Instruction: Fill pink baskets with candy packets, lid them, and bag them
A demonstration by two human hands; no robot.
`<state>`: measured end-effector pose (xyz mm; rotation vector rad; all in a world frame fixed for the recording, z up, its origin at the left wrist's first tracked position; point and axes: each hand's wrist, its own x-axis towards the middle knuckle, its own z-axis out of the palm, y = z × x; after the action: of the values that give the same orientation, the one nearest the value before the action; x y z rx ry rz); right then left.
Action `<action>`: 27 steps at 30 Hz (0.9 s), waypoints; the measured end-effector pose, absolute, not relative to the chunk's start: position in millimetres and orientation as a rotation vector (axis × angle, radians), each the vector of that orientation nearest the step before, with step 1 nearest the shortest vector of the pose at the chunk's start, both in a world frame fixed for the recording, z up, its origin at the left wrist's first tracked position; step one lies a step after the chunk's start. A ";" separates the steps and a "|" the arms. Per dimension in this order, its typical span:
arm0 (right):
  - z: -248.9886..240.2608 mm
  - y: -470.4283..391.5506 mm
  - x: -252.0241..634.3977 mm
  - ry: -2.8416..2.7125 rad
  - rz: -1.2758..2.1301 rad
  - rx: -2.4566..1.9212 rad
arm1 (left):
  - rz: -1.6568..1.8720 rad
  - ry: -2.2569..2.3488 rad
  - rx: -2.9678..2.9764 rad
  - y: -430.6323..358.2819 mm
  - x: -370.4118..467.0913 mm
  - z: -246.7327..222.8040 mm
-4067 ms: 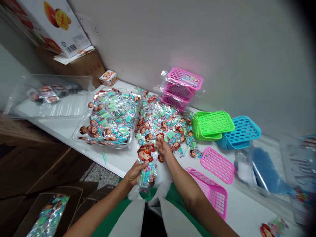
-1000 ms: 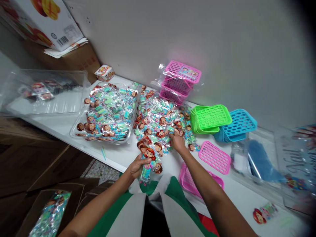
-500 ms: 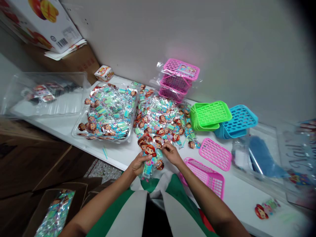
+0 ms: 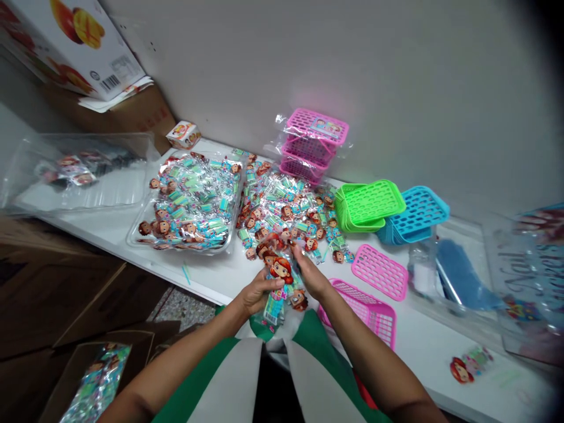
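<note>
My left hand (image 4: 254, 294) is closed around a fanned bunch of small clear packets (image 4: 280, 271) printed with cartoon figures, the front one with red hair. At the bunch's upper right edge, my right hand (image 4: 311, 275) has its fingers closed at a blurred cartoon packet (image 4: 277, 239); the fingertips are partly hidden. Just beyond both hands spreads a loose pile of similar packets (image 4: 287, 205). More of them fill a clear plastic tray (image 4: 233, 242) to the left. A pink basket (image 4: 382, 317) stands beside my right forearm.
A pink perforated lid (image 4: 379, 272) lies near green baskets (image 4: 372, 205) and blue baskets (image 4: 414, 214). Wrapped pink baskets (image 4: 311, 144) stand against the wall. Clear containers sit at both ends of the white table. One packet (image 4: 469, 365) lies at lower right. Cardboard boxes (image 4: 57, 282) are at left.
The packet bunch and my left hand have shifted slightly right. My right hand's fingers have moved up along the bunch's edge, with a blurred packet near them. The view has turned slightly.
</note>
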<state>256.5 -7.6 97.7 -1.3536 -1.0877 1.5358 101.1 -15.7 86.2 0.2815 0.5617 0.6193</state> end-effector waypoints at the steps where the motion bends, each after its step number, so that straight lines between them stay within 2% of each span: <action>1: 99.1 -10.9 256.0 -1.146 1.519 -1.379 | 0.609 0.577 0.269 -19.3 101.2 83.5; 4: 97.9 -18.4 256.2 -1.279 1.472 -1.457 | 0.638 0.645 0.244 -23.2 102.2 74.9; 7: 96.4 -24.2 255.2 -1.159 1.508 -1.433 | 0.693 0.718 0.177 -17.9 106.4 74.3; 13: 102.0 -40.9 254.4 -1.286 1.235 -1.690 | 0.618 0.737 0.127 -13.4 106.1 85.7; 21: 105.2 -36.6 254.6 -0.905 1.630 -1.043 | 0.448 0.532 0.111 -26.4 97.3 88.1; 24: 100.2 -42.5 248.5 -0.835 1.645 -1.050 | 0.465 0.511 0.094 -34.1 95.6 82.7; 27: 95.4 -47.8 248.3 -1.000 1.598 -1.200 | 0.494 0.581 0.072 -40.5 94.0 75.5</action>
<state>248.3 -47.8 95.4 -1.1996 -1.0002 1.5982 94.0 -40.5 75.5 0.0718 0.5810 0.4938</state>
